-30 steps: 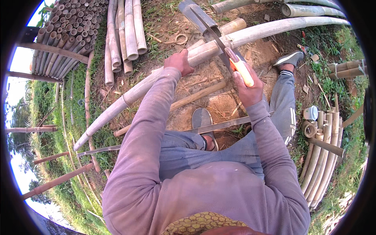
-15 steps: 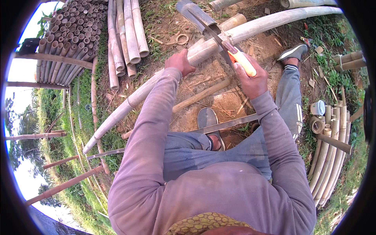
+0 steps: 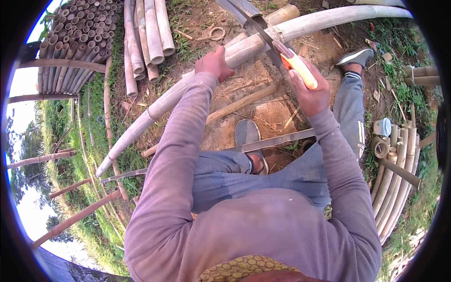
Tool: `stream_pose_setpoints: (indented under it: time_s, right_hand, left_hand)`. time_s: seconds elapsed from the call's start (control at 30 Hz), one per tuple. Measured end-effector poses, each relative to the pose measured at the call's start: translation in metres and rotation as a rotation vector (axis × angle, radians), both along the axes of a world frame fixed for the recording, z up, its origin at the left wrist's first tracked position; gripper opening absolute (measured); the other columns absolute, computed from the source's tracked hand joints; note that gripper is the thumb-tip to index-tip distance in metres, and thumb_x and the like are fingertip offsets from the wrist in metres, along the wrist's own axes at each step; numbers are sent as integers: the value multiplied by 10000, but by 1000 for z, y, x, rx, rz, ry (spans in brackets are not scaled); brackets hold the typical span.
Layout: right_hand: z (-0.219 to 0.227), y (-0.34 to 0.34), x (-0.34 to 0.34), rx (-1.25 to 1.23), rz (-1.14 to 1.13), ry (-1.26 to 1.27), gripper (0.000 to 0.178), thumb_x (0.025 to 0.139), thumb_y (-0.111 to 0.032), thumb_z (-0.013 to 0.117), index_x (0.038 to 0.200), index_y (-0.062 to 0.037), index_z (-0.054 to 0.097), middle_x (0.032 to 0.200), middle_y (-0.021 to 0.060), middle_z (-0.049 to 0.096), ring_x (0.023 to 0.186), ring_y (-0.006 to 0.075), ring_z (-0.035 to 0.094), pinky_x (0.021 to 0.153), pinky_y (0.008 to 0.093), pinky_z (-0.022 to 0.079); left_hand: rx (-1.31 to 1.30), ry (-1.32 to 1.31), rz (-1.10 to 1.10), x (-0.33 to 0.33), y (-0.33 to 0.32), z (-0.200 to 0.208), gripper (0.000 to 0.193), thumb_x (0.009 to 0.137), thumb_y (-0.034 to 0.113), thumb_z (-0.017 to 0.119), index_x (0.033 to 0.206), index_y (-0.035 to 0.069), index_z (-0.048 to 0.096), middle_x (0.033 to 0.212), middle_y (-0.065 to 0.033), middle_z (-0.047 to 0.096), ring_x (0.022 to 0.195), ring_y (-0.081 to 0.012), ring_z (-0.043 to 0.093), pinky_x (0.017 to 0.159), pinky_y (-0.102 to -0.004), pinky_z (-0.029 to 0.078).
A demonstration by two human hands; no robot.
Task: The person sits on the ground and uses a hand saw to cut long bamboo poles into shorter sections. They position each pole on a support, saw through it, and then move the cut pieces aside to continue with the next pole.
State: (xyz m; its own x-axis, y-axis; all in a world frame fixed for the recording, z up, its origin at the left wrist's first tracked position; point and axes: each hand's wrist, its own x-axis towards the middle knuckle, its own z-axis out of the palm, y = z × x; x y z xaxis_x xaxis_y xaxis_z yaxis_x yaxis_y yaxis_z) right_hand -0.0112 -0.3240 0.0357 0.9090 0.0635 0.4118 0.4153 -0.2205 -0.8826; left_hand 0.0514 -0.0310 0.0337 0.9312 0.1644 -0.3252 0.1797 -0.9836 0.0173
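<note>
A long pale bamboo pole point(image 3: 324, 29) runs slantwise from the lower left to the upper right in front of me. My left hand point(image 3: 214, 66) lies over it, fingers wrapped round the pole and pressing it. Farther right, my right hand point(image 3: 311, 90) is closed on the orange handle of a handsaw point(image 3: 261, 34). The saw's blade crosses the top of the pole near a node; how deep its teeth sit in the bamboo I cannot tell.
A shorter bamboo piece point(image 3: 283, 15) lies under the pole. Cut bamboo lengths point(image 3: 162, 28) and a stacked pile point(image 3: 77, 61) are at the far left. More poles point(image 3: 399, 188) and a white tub point(image 3: 382, 127) stand at right. A thin stick point(image 3: 242, 102) lies before my feet.
My right hand and the saw have shifted a little to the right, the blade still across the pole. My left hand stays on the pole; the whole view has shifted slightly.
</note>
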Motion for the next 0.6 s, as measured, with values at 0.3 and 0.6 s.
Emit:
stream_pose_setpoints:
  time_s: [0.3, 0.6]
  right_hand:
    - [-1, -87, -141, -167, -15, 159, 451, 1009, -72, 702, 1398, 129, 594, 1306, 225, 734, 1193, 273, 734, 996, 359, 583]
    - [3, 13, 7, 3, 24, -15, 388, 979, -78, 777, 1335, 41, 678, 1181, 148, 777, 1014, 146, 730, 886, 301, 576]
  left_hand:
    - [-27, 41, 4, -7, 18, -4, 728, 781, 420, 847, 1401, 161, 566, 1214, -146, 762, 1139, -360, 733, 1021, -485, 566]
    - [-3, -15, -12, -3, 7, -3, 677, 789, 449, 835, 1342, 154, 578, 1200, -138, 767, 1146, -360, 729, 1013, -486, 570]
